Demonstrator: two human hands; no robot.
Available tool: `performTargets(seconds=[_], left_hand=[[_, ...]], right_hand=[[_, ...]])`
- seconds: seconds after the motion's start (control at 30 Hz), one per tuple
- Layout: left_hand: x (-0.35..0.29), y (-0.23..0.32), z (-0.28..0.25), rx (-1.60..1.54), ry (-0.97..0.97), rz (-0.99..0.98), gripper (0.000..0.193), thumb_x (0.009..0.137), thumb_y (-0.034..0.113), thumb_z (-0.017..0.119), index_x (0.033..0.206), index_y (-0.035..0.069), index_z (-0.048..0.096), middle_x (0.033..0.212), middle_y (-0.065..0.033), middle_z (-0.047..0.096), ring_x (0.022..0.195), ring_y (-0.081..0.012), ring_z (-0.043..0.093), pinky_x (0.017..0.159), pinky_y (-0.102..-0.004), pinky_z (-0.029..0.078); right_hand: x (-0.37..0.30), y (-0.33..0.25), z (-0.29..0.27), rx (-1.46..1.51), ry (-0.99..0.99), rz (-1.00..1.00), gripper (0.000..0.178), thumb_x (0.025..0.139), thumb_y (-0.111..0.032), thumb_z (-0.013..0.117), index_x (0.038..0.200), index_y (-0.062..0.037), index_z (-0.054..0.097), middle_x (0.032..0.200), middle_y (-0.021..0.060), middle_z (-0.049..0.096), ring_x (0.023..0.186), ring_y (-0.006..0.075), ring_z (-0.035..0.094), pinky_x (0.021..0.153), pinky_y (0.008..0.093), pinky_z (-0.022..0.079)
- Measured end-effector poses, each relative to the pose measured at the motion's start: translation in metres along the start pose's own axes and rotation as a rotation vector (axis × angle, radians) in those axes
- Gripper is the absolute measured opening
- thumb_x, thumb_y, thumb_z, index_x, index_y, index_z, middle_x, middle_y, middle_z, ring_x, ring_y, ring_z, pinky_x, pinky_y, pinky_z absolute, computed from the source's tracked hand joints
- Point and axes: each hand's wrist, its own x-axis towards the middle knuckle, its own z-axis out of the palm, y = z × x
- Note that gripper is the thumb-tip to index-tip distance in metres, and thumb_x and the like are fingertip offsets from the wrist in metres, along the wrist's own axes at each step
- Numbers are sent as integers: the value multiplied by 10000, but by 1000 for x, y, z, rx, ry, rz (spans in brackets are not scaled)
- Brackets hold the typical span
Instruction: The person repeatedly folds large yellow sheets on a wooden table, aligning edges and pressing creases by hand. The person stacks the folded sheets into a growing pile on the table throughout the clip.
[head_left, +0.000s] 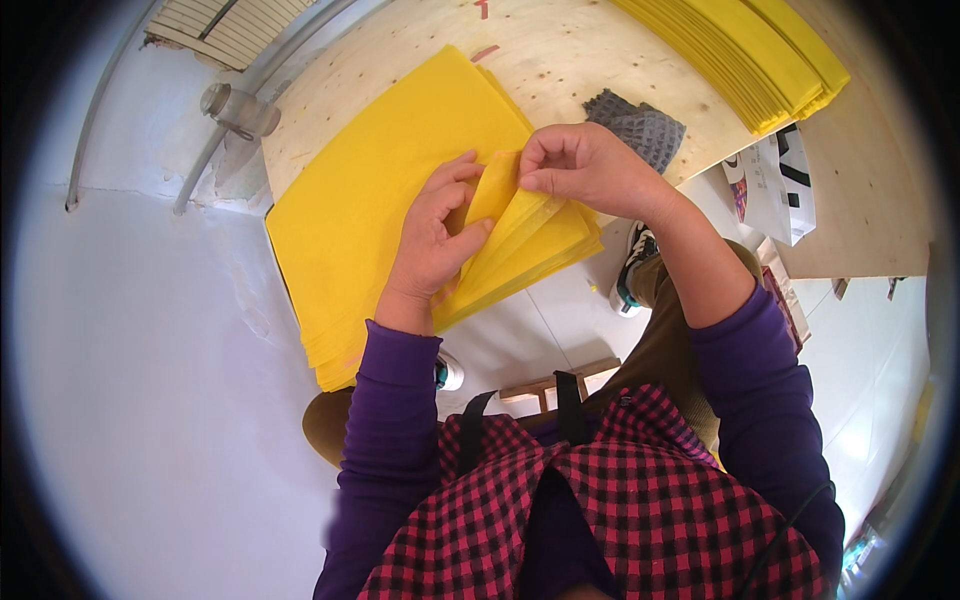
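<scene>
A stack of yellow felt-like fabric sheets [370,190] lies on the wooden tabletop in front of me, its lower edge reaching past the table's near side. My right hand [590,170] pinches the raised edge of a yellow fabric sheet [520,222] between thumb and fingers. That sheet is partly folded up, with a paler strip along its edge. My left hand [435,235] rests on the stack beside the fold, thumb and fingers apart and slightly bent. Whether its fingertips press the folded sheet is hard to make out.
A grey waffle-textured cloth [640,128] lies just beyond my right hand. More folded yellow fabric [745,60] is piled at the far right of the wooden table [560,60]. A white printed bag [780,190] hangs below it. A glass jar [240,110] is by the left wall.
</scene>
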Motion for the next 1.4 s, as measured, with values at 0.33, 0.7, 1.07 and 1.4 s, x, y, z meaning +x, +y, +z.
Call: performTargets(seconds=[0.33,0.7,1.07,1.4], left_hand=[[-1,-3,0,-12,3,7,189,704,34,658,844,-36,552,1226,-174,544,1316,-349,414,1058,-391,335],[-1,-1,0,-40,-5,-18,181,721,39,656,851,-40,557,1244,-175,529,1324,-348,404,1058,-389,335],[0,4,-3,-59,-57,45,338,759,232,727,953,-22,619,1280,-168,516,1305,-329,414,1058,-397,331],[-3,12,2,-140,-20,-87,300,758,0,639,1053,-49,634,1325,-138,494,1240,-255,469,1021,-335,373]], right_hand=[[-1,1,0,78,-18,-23,60,887,-75,649,896,-22,622,853,-21,632,818,55,569,772,213,463],[-3,-5,-2,149,-24,-28,108,915,-138,633,930,-32,632,859,-11,642,803,60,583,735,225,493],[-2,-5,0,355,-61,-139,199,955,-188,588,1039,-10,614,966,31,646,926,122,636,832,278,522],[-7,3,-24,91,191,-79,162,902,-151,637,1006,-28,648,874,26,663,833,112,614,772,261,500]])
